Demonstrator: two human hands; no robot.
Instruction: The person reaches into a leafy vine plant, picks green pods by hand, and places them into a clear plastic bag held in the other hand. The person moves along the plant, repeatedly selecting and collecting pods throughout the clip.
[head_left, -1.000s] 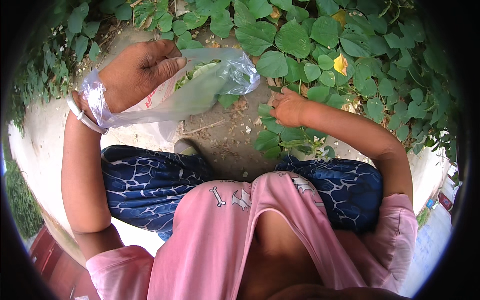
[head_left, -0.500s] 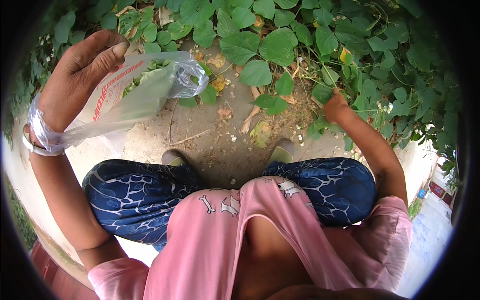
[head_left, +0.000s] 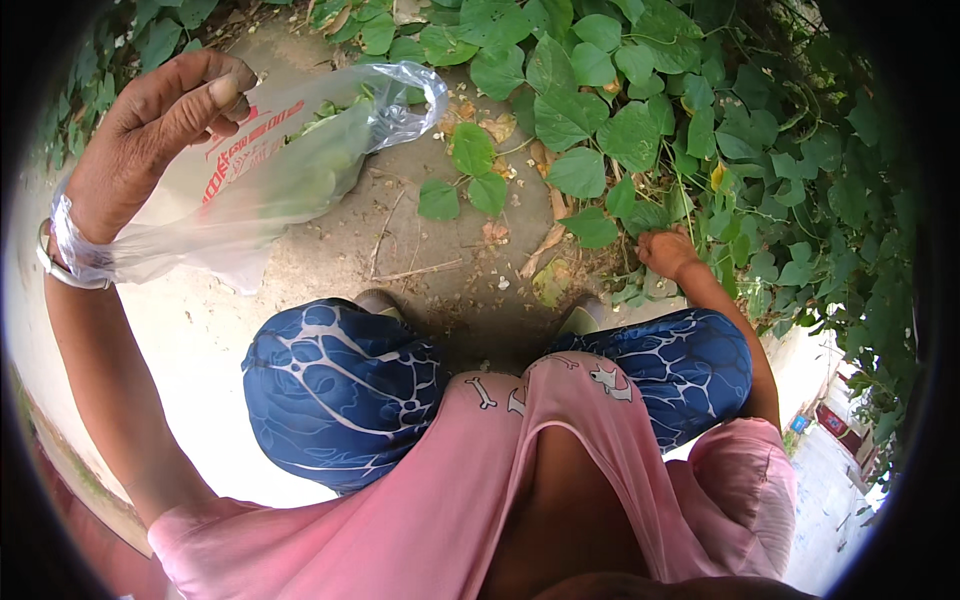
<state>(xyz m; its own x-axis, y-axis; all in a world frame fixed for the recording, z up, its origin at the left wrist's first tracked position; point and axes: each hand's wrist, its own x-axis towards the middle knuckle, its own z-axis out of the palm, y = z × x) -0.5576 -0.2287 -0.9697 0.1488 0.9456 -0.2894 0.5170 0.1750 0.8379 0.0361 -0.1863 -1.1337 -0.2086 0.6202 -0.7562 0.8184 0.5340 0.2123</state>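
At the upper left is my left hand [head_left: 165, 125], its thumb and fingers pressed together; whatever they hold, if anything, is hidden. A translucent plastic bag [head_left: 290, 190] with red print is looped round my left wrist by one handle, and green leaves show through it. Its other handle stands out loosely to the right. Low among the vines on the right, my right hand [head_left: 668, 250] has its fingers curled in at the edge of the green leaves [head_left: 648, 216]. Foliage partly covers the fingertips, so what they grip cannot be made out.
Dense leafy vines [head_left: 760, 170] fill the top and right. Dry twigs [head_left: 415, 270], a yellowed leaf [head_left: 552, 282] and small fallen petals lie on the bare ground [head_left: 430, 235]. My bent knees in blue patterned trousers [head_left: 340, 390] are below, with my shoes between them.
The view has shifted, so the vines sit farther right. My right hand has turned and its fingers now point left at the leaves. The bag stays on my left wrist.
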